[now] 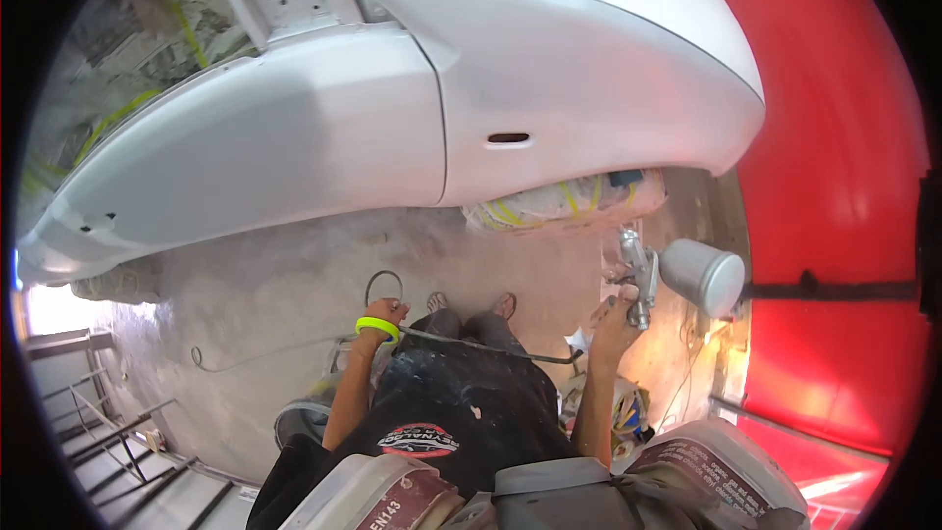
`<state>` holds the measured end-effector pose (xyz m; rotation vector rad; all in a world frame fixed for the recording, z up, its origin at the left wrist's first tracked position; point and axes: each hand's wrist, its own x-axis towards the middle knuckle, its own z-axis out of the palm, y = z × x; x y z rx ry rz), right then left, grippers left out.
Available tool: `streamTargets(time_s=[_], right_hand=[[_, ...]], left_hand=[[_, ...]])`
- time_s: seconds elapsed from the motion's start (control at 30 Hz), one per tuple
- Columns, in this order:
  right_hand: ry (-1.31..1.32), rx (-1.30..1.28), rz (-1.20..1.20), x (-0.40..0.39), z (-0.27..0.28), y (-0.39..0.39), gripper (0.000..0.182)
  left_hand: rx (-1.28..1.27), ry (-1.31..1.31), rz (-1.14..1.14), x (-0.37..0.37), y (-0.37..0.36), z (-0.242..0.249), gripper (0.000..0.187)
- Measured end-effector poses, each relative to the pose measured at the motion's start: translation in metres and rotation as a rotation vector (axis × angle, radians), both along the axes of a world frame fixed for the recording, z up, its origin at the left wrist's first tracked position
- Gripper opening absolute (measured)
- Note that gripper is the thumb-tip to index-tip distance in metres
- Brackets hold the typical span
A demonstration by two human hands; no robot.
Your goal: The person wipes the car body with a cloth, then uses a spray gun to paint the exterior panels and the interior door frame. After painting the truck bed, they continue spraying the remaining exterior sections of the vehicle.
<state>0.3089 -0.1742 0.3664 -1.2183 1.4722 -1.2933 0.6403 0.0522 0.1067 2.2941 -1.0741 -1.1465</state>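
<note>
My right hand (614, 326) is wrapped around the handle of a silver spray gun (643, 280), which has a grey paint cup (703, 277) on its side. My left hand (387, 312), with a bright yellow wristband (378, 328), is closed on a dark air hose (471, 342). The hose loops above that hand and runs across my body towards the right forearm. In front of me stands a car body with a whitish-grey door (285, 128) and front fender (589, 79). The gun is below the fender's right end, apart from it.
Taped paper covers the wheel (564, 201) and the window opening (147, 29). A red wall (824, 137) rises at right. A bucket (302, 419) stands at lower left, near a metal rack (123, 437). Hose lies on the concrete floor (245, 285). Respirator cartridges (716, 476) block the bottom edge.
</note>
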Motion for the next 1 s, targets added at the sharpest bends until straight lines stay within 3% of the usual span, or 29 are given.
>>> streamTargets(time_s=[0.23,0.37,0.43,0.53,0.63,0.8,1.0], right_hand=[[-0.062,-0.147,0.104,0.062,0.088,-0.037,0.04],[-0.174,-0.119,0.348,0.122,0.14,-0.037,0.036],[-0.066,-0.129,0.568,0.143,0.153,-0.037,0.033],[0.027,-0.179,0.732,0.185,0.185,-0.03,0.036],[-0.058,-0.228,0.913,0.203,0.194,-0.03,0.04],[-0.242,-0.177,0.948,0.212,0.215,-0.028,0.043],[-0.116,-0.166,0.73,0.185,0.211,-0.054,0.044]], left_hand=[[0.046,0.044,0.027,-0.001,-0.02,0.025,0.046],[-0.009,0.083,0.059,-0.01,-0.013,0.016,0.046],[-0.099,0.07,0.065,-0.02,-0.009,0.01,0.048],[-0.094,0.118,0.071,-0.032,-0.008,0.018,0.048],[-0.051,0.141,0.086,-0.04,-0.009,0.038,0.042],[-0.117,0.174,0.118,-0.049,0.001,0.032,0.044],[-0.113,0.123,0.084,-0.034,0.001,0.032,0.043]])
